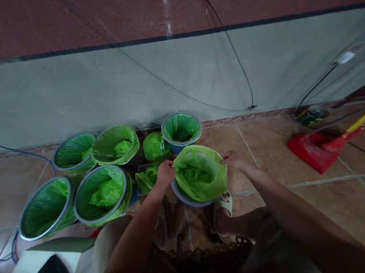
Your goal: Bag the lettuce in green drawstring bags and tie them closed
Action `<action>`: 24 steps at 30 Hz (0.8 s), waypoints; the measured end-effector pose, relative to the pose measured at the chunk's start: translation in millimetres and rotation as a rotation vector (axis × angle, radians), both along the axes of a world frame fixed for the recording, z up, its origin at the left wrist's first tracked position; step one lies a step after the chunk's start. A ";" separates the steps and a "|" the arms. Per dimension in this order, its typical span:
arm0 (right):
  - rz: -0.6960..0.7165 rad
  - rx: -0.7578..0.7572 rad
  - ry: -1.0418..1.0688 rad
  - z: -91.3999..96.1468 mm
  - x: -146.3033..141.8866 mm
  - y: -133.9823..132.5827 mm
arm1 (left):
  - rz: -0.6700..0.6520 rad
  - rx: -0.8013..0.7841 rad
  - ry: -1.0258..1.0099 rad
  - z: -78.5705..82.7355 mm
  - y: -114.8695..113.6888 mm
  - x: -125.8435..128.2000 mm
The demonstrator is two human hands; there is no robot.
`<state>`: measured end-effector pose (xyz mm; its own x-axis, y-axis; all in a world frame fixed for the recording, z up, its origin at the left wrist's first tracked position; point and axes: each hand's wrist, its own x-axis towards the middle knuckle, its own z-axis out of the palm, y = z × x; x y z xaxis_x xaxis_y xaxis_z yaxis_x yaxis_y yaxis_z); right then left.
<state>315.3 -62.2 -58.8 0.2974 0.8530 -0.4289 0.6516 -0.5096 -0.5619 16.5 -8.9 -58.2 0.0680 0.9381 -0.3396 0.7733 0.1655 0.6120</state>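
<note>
Between my feet stands a light grey bin (pixel 192 199), with a green plastic bag (pixel 217 171) spread inside it and standing up above its rim. My left hand (pixel 166 173) pinches the left edge of this bag. On the opposite side, my right hand (pixel 232 159) grips the bag's right edge. Both hands hold the bag's mouth wide, and more bunched green plastic lies inside it. Just left of my left hand, a small clear container (pixel 140 187) holds crumpled green bags.
Several bins lined with green bags stand to the left, among them a grey-rimmed bin (pixel 100 195). A blue bin (pixel 182 130) is by the wall. At right lie a red dustpan (pixel 313 149) and cables. A white box (pixel 66 252) with a dark object is lower left.
</note>
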 end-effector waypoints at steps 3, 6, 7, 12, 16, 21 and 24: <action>0.025 -0.031 -0.018 9.8 11.7 1.6 | 0.007 0.019 -0.001 5.0 0.6 0.0; 0.006 0.025 0.047 20.8 16.1 3.0 | 0.041 0.086 -0.024 15.1 2.5 1.0; -0.029 0.102 0.101 25.2 15.3 4.4 | 0.050 0.127 -0.061 20.3 3.4 1.4; -0.213 0.682 0.425 58.7 -4.2 16.1 | 0.020 0.458 -0.475 55.4 4.6 5.1; -0.196 0.739 0.688 85.8 -30.5 18.1 | -0.082 0.490 -0.746 70.9 0.1 13.9; -0.024 0.431 0.888 85.8 -74.8 12.3 | -0.121 0.283 -0.965 63.9 -3.1 33.7; 0.171 0.309 0.781 76.0 -101.7 12.4 | -0.162 0.277 -0.993 63.8 -3.0 43.3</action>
